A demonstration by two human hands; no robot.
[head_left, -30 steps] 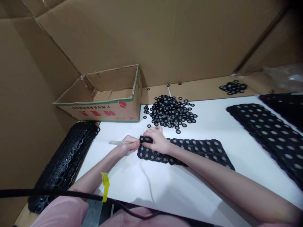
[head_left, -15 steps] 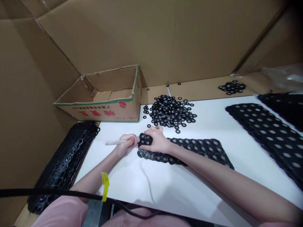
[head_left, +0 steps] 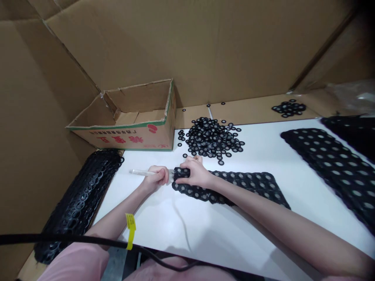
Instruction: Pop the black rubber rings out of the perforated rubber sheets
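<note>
In my left hand (head_left: 156, 177) is a slim white pen-like tool (head_left: 140, 172), its rear end sticking out to the left and its working end beside the sheet's edge. My fingers are closed around it, and the tip is too small to make out. My right hand (head_left: 196, 173) grips the left end of a black sheet of joined rings with pale round centres (head_left: 249, 177), thumb on the near side and fingers on the far side. Part of that end is folded up between thumb and fingers. The rest of the sheet lies flat under my right forearm.
Loose black rings (head_left: 211, 136) lie heaped behind my hands, with a smaller pile (head_left: 288, 108) at back right. An open cardboard box (head_left: 134, 136) stands back left. A glossy black bundle (head_left: 79, 203) lies left, another dotted sheet (head_left: 331, 160) right. A black cable (head_left: 88, 239) crosses in front.
The rear end of the white tool has swung slightly away from me. The folded end of the sheet in my right hand has turned, showing fewer pale centres.
</note>
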